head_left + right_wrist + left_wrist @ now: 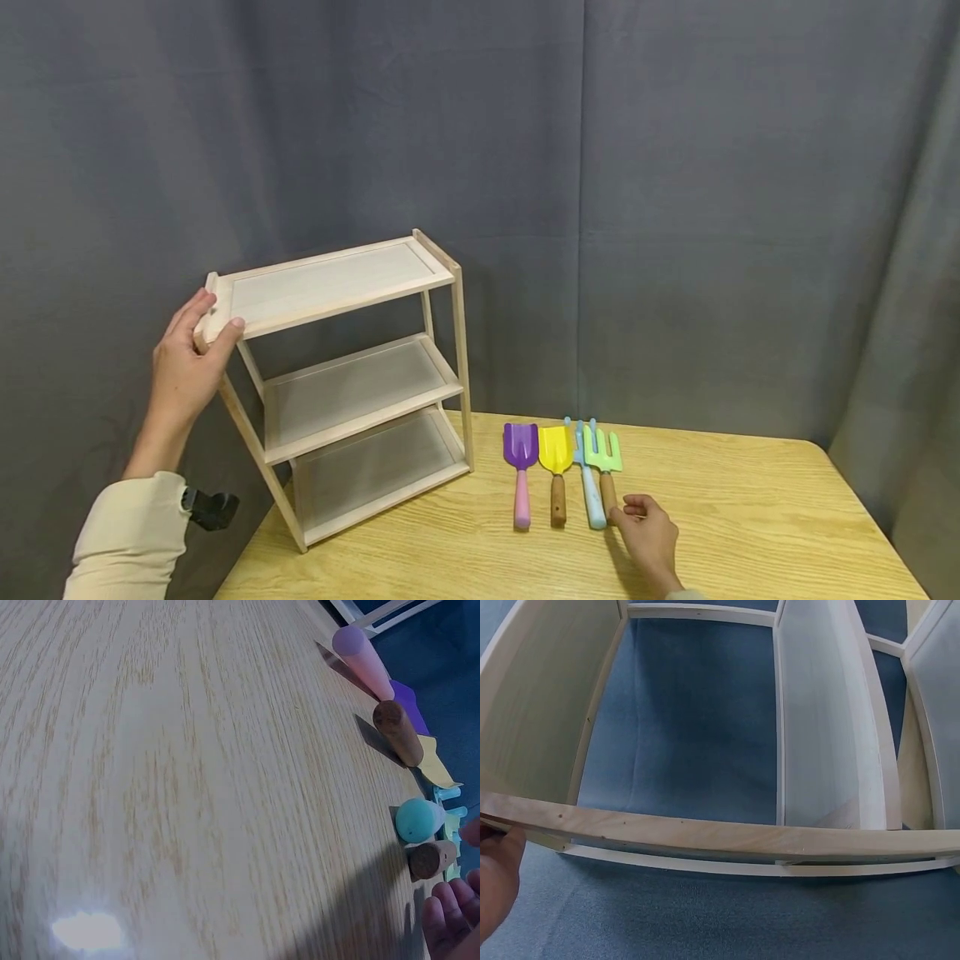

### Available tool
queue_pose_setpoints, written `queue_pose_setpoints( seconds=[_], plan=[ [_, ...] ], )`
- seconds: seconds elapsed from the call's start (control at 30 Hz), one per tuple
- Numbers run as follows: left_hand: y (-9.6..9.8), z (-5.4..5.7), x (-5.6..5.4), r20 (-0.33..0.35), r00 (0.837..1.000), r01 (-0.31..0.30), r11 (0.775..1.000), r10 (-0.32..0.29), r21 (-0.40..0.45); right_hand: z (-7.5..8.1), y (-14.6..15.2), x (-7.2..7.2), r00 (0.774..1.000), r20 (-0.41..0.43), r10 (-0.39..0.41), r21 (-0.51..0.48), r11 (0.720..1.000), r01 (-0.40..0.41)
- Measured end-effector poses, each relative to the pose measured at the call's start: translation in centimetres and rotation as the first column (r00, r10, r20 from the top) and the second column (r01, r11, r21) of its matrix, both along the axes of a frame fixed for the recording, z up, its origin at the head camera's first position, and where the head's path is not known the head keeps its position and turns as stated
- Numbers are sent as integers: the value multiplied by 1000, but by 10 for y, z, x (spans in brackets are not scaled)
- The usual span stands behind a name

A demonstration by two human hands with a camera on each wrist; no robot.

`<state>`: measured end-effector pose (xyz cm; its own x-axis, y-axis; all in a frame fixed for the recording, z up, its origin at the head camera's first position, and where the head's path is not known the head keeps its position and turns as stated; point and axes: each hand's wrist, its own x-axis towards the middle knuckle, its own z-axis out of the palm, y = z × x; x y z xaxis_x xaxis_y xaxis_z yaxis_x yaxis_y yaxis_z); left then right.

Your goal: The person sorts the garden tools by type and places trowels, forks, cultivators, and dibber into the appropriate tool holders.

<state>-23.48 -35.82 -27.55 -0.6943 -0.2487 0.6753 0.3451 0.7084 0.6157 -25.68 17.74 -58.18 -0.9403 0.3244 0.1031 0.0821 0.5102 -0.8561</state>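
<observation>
Two shovels [521, 446] [556, 450]; two forks [592, 500] [604, 459]; one wooden rack [461, 333]; three shelves [330, 283] [360, 392] [375, 475]; one table [750, 517]; two hands [183, 367] [647, 533].

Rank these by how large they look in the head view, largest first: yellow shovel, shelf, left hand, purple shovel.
1. Shelf
2. Left hand
3. Purple shovel and yellow shovel, tied: they look too nearly alike in size to rank.
</observation>
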Motion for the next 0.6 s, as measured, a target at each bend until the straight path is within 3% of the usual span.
queue_pose_setpoints(
  seconds=[0.6],
  plan=[
    [8,-2,-1,-11,1000,18,1000,-18,-23,-10,4,2,999,-37,-8,79,997,11]
  ],
)
